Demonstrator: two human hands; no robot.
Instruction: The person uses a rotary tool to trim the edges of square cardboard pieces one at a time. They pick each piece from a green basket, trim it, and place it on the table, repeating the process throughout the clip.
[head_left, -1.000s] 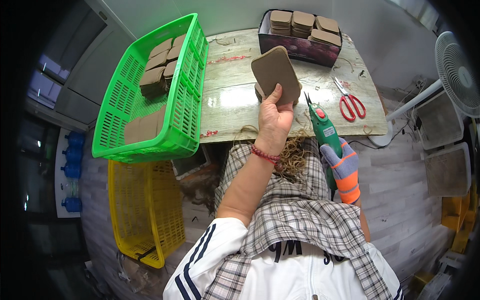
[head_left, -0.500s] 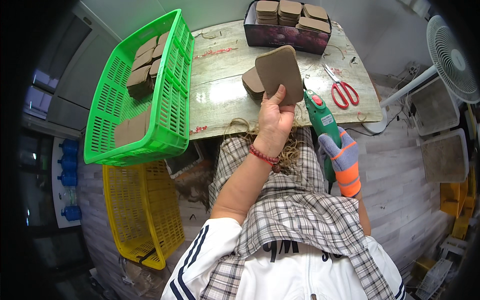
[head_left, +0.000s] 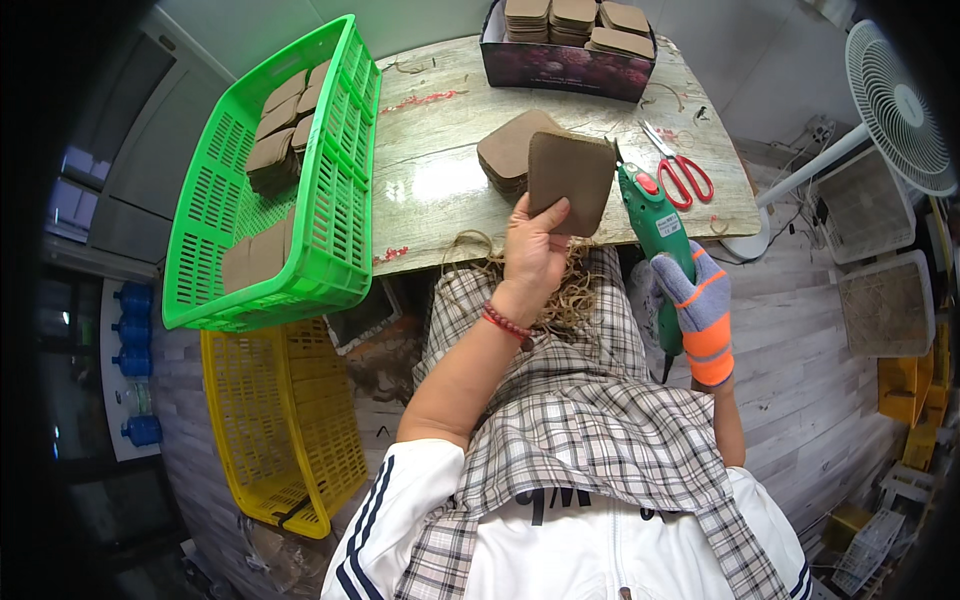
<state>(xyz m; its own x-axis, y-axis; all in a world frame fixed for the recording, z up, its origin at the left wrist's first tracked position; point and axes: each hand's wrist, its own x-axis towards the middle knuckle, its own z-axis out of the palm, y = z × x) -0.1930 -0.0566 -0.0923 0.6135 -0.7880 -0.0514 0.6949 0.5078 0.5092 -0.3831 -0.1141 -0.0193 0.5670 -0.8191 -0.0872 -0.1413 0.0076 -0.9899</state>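
Note:
My left hand (head_left: pixel 536 245), bare, grips a brown rounded-square pad (head_left: pixel 572 185) by its lower edge, thumb on top. In my right hand (head_left: pixel 703 290), in a grey and orange glove, is a green handheld electric cutter (head_left: pixel 655 222) with a red button. The cutter's narrow dark tip is close beside the pad's upper right corner; whether they touch I cannot tell. Behind the held pad a stack of similar pads (head_left: pixel 508 150) sits on the table, partly hidden. Thin brown trimmings (head_left: pixel 568 300) lie on the checked apron over my lap.
Red-handled scissors (head_left: pixel 683 178) rest on the table (head_left: pixel 430 130) at right. A dark box (head_left: pixel 570 70) of stacked pads stands at the back. At left is a green crate (head_left: pixel 340 210) with pads, above a yellow crate (head_left: pixel 270 430). A white fan (head_left: pixel 900 110) stands at right.
My left hand has lowered the pad and turned it, so its upper right corner is now by the cutter tip. The cutter has shifted slightly right and down in view.

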